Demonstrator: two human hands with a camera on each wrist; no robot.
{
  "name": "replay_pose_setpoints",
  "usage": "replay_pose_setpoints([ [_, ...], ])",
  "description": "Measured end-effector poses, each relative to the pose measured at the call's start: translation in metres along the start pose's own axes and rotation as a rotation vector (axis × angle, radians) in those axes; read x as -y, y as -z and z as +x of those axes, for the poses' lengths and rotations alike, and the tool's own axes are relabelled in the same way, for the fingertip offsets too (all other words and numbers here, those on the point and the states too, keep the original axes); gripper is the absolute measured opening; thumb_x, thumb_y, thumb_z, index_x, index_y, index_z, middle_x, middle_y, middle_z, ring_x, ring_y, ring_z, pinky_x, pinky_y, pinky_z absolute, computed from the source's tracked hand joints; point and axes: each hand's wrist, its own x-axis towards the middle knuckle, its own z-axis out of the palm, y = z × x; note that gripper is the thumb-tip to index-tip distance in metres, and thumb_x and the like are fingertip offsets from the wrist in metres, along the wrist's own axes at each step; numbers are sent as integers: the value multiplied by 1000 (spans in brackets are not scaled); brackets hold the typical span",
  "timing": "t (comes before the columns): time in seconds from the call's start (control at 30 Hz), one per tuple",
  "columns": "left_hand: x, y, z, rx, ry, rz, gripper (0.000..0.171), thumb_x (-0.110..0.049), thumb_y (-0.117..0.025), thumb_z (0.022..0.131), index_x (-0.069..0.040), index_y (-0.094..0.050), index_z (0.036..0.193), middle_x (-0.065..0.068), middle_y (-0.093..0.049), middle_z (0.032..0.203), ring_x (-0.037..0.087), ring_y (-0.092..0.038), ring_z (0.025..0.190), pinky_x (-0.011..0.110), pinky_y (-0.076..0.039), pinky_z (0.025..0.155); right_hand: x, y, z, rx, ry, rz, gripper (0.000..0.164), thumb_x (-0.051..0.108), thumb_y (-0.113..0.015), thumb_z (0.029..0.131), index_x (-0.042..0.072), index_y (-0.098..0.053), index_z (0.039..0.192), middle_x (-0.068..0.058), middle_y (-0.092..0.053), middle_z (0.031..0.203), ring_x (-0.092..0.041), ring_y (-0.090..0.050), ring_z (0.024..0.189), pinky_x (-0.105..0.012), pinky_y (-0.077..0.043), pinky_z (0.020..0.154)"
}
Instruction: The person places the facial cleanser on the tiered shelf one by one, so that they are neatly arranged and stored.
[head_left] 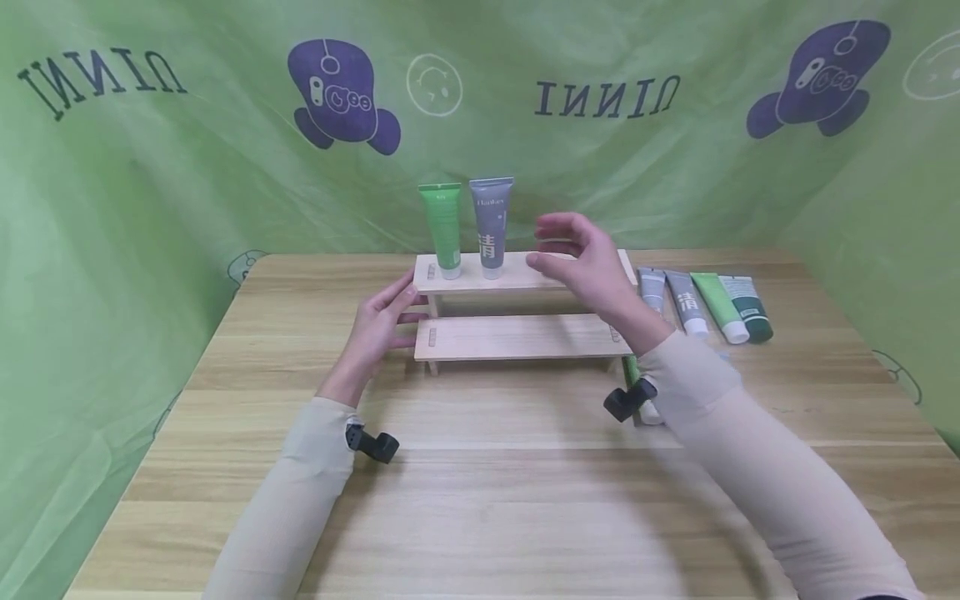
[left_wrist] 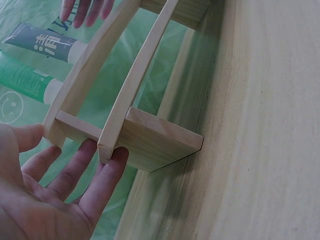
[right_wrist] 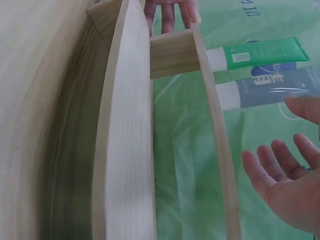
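A two-tier wooden shelf rack point(head_left: 525, 337) stands on the table. My left hand point(head_left: 380, 321) grips its left end. In the left wrist view the thumb lies at the upper board's edge and fingertips point(left_wrist: 116, 156) touch the lower board's end. Upright on the upper board are a green squeeze tube point(head_left: 443, 227) and, to its right, a grey-blue squeeze tube point(head_left: 491, 223), both caps down. My right hand point(head_left: 588, 262) hovers over the upper board's right part, just right of the grey-blue tube. Its fingers are apart and loosely bent, with nothing between them, as the right wrist view also shows.
Right of the rack, several tubes lie on the table point(head_left: 480, 500), among them a grey one point(head_left: 687, 302), a light green one point(head_left: 720, 307) and a dark-green-capped one point(head_left: 747, 308). Another tube point(head_left: 651, 413) lies partly hidden under my right forearm. A green printed curtain point(head_left: 480, 142) hangs behind.
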Motion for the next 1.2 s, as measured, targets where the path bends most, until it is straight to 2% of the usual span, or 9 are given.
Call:
replay_pose_setpoints([
  [0.13, -1, 0, 0, 10, -1, 7, 51, -36, -51, 106, -30, -39, 155, 22, -51, 143, 37, -58, 122, 54, -56, 91, -1, 14, -13, 15, -45, 28, 57, 7, -76, 90, 5, -51, 141, -10, -58, 133, -29, -58, 124, -30, -55, 93],
  [0.47, 0, 4, 0, 8, 9, 8, 50, -36, -51, 106, -31, -40, 155, 20, -52, 143, 37, -57, 123, 54, -55, 92, -1, 55, -52, 25, -149, 51, 61, 13, -75, 92, 4, -46, 145, -21, -52, 141, -22, -65, 114, -32, -56, 91],
  [0.67, 1, 3, 1, 7, 3, 32, 50, -36, -49, 107, -30, -39, 155, 21, -52, 143, 38, -57, 123, 53, -56, 90, -9, 81, -79, 13, -212, 145, 61, 7, -73, 93, -1, -43, 146, -22, -52, 137, -20, -66, 112, -35, -57, 88],
  [0.9, 1, 2, 1, -2, 18, 32, 49, -36, -50, 107, -32, -41, 154, 17, -57, 138, 35, -59, 121, 52, -57, 89, -28, 112, -109, 40, -265, 93, 52, 12, -68, 98, 4, -44, 143, -4, -62, 128, -17, -68, 109, -36, -59, 84],
  [1.03, 1, 3, 1, 4, 10, 33, 49, -35, -49, 107, -30, -39, 155, 20, -54, 142, 36, -59, 122, 53, -56, 90, -38, 128, -124, 40, -304, 55, 53, 15, -68, 98, 6, -44, 144, 2, -64, 127, -14, -68, 107, -37, -60, 84],
  [1.2, 1, 2, 2, 0, 10, 32, 50, -37, -51, 106, -31, -41, 154, 19, -56, 140, 36, -59, 121, 55, -56, 90, -49, 150, -141, 66, -326, 98, 49, 11, -64, 100, 8, -44, 145, 6, -66, 126, -14, -69, 107, -36, -60, 84],
])
